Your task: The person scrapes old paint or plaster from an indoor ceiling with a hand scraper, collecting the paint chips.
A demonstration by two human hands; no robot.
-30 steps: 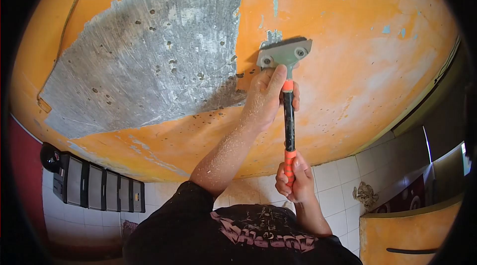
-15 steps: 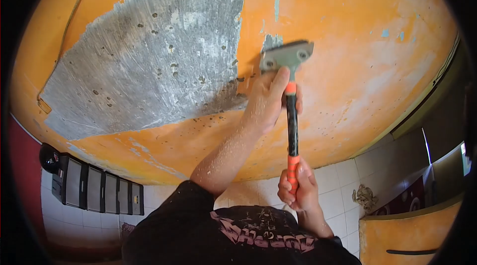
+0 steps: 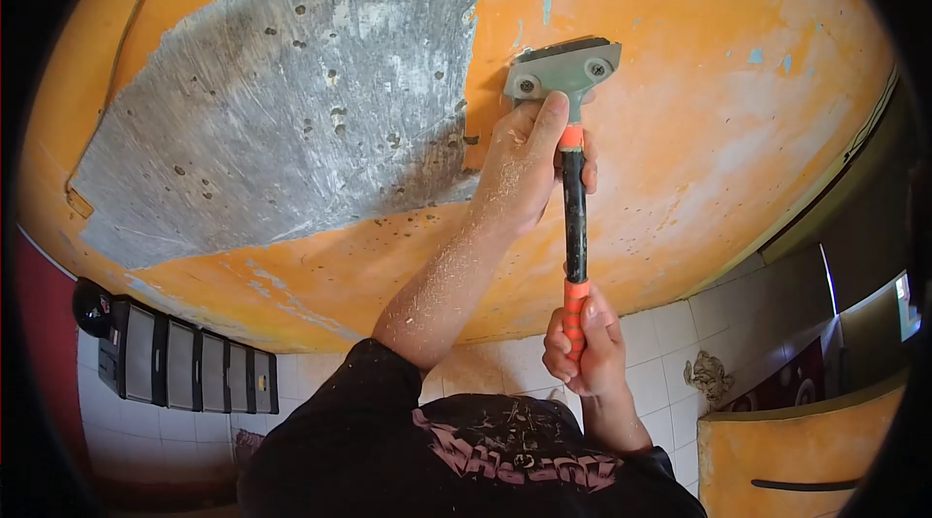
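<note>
A long-handled scraper (image 3: 575,207) with a grey-green head and a black and orange handle is against the orange wall (image 3: 699,130). My left hand (image 3: 529,159) is closed round the neck of the scraper, its thumb lying along the head's base. Lower down, my right hand (image 3: 589,341) wraps the orange grip at the handle's end. Beside the head, to the left, is a wide bared grey patch (image 3: 320,120) with dark pits and a ragged paint edge. Dust and paint flakes cling to my left forearm. The blade's edge is mostly hidden behind the head.
A black drawer unit (image 3: 189,363) stands at lower left with a black helmet-like round object (image 3: 92,308) on it. A crumpled cloth (image 3: 710,377) lies on the white tiled floor (image 3: 646,382). An orange ledge (image 3: 796,450) is at lower right. A cable (image 3: 124,42) runs down the wall at left.
Both hands have pushed the scraper up the wall, its head now higher. The small pale-blue bare spot seen just above the head is now covered by it. Both hands keep their grip.
</note>
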